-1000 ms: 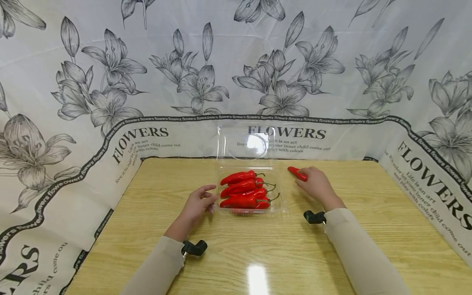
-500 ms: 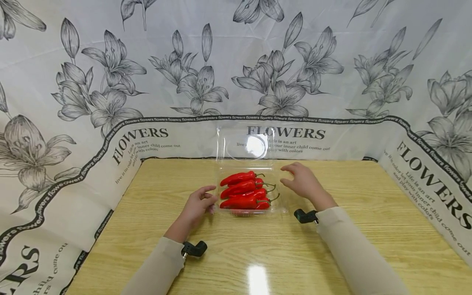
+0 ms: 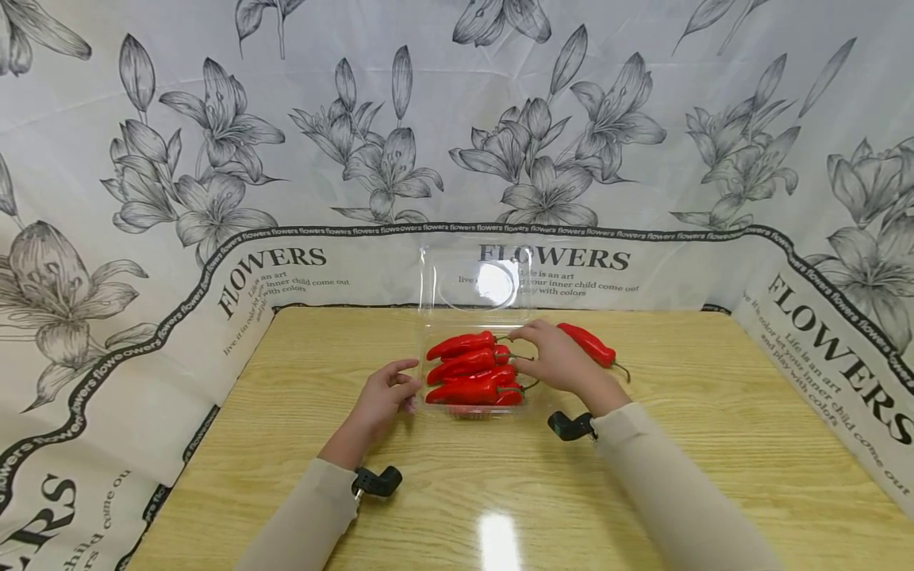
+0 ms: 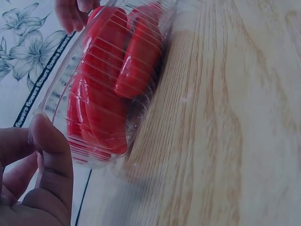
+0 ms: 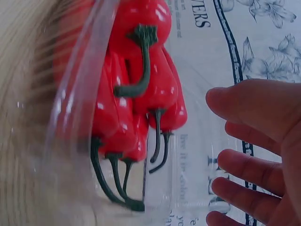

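Observation:
Several red chili peppers [image 3: 467,365] with green stems [image 5: 136,70] lie in a clear plastic clamshell box [image 3: 471,411] whose lid [image 3: 428,277] is raised at the back. My right hand [image 3: 560,361] is over the box's right end, thumb and fingers spread, with the fingertips close to the stems. The right wrist view shows nothing between its fingers. My left hand [image 3: 382,396] is at the box's left side, its fingers loosely bent and its thumb tip right at the rim. A single red chili pepper [image 3: 589,342] lies on the table, right of the box and behind my right hand.
The box stands on a wood-grain table [image 3: 457,484]. A white cloth [image 3: 371,270] printed with flowers and lettering hangs behind it and along both sides. A black wrist camera [image 3: 571,427] sits on my right wrist, another on my left.
My right hand has let go of the single chili pepper and moved left to the box's right end. That pepper stays on the table. My left hand has not moved.

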Demonstrator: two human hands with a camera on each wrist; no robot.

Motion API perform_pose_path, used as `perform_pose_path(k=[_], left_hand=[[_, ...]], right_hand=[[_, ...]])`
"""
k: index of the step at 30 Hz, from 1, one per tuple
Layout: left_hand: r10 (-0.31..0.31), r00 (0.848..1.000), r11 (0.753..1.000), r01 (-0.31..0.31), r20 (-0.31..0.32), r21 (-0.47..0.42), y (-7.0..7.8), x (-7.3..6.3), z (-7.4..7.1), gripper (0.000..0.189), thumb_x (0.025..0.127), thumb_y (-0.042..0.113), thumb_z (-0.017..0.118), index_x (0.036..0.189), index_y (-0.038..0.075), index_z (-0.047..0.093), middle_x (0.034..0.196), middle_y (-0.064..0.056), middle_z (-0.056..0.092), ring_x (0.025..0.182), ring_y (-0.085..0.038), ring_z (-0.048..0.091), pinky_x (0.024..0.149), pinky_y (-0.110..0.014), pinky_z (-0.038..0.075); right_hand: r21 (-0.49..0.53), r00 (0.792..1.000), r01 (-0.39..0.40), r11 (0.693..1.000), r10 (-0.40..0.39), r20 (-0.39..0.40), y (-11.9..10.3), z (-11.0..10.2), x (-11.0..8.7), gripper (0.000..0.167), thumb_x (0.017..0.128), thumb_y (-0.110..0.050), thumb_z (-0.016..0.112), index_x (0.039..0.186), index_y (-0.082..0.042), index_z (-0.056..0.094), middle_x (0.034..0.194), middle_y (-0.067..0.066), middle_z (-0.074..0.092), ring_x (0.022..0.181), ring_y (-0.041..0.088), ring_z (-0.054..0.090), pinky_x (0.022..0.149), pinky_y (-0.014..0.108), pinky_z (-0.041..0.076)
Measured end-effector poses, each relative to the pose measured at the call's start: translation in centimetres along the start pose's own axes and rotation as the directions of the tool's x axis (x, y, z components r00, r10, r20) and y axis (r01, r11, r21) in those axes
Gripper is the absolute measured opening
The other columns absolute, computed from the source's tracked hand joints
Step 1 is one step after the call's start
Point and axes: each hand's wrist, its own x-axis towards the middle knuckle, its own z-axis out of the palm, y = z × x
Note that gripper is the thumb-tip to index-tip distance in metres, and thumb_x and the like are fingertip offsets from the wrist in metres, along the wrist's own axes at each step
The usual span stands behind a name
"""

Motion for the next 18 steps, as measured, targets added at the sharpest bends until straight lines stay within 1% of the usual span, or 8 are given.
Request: perform_pose_path(k=[2, 9, 13, 18], left_hand=[[0.005, 1.0, 1.0, -0.005, -0.001, -0.001, -0.1, 0.0, 0.0, 0.047, 0.094, 0.0, 0.057, 0.139, -0.002, 0.046, 0.091, -0.009, 0.053, 0.063, -0.015, 0.053, 0.059, -0.026, 0.053], [0.003, 1.0, 1.0, -0.003, 0.001, -0.009, -0.2, 0.2, 0.0, 0.047, 0.094, 0.0, 0.057, 0.139, -0.002, 0.046, 0.09, -0.009, 0.051, 0.063, -0.015, 0.052, 0.058, -0.026, 0.052], [-0.003, 1.0, 1.0, 0.003, 0.004, -0.017, -0.2, 0.2, 0.0, 0.047, 0.094, 0.0, 0.057, 0.14, -0.003, 0.046, 0.09, -0.008, 0.049, 0.063, -0.015, 0.052, 0.058, -0.025, 0.052], [0.002, 1.0, 1.0, -0.002, -0.002, -0.017, -0.3, 0.3, 0.0, 0.047, 0.094, -0.001, 0.057, 0.14, -0.002, 0.046, 0.09, -0.008, 0.049, 0.063, -0.014, 0.052, 0.057, -0.025, 0.052]], right_hand=[[-0.006, 1.0, 0.02, 1.0, -0.02, 0.01, -0.5, 0.2, 0.0, 0.045, 0.086, -0.032, 0.069, 0.127, -0.014, 0.063, 0.134, 0.013, 0.055, 0.121, 0.035, 0.054, 0.101, 0.054, 0.046], [0.006, 0.994, 0.102, 0.995, -0.102, 0.044, -1.9, 1.3, 0.2, 0.045, 0.085, -0.029, 0.071, 0.125, -0.01, 0.063, 0.128, 0.01, 0.06, 0.119, 0.031, 0.055, 0.102, 0.049, 0.046], [0.02, 0.99, 0.121, 0.992, -0.122, 0.064, -2.2, 2.0, 0.2, 0.045, 0.085, -0.029, 0.072, 0.124, -0.009, 0.063, 0.127, 0.008, 0.061, 0.119, 0.029, 0.055, 0.103, 0.048, 0.046], [0.032, 0.984, 0.159, 0.987, -0.161, 0.079, -2.9, 2.4, 0.3, 0.043, 0.085, -0.029, 0.072, 0.122, -0.008, 0.065, 0.123, 0.008, 0.064, 0.113, 0.027, 0.058, 0.1, 0.046, 0.047]])
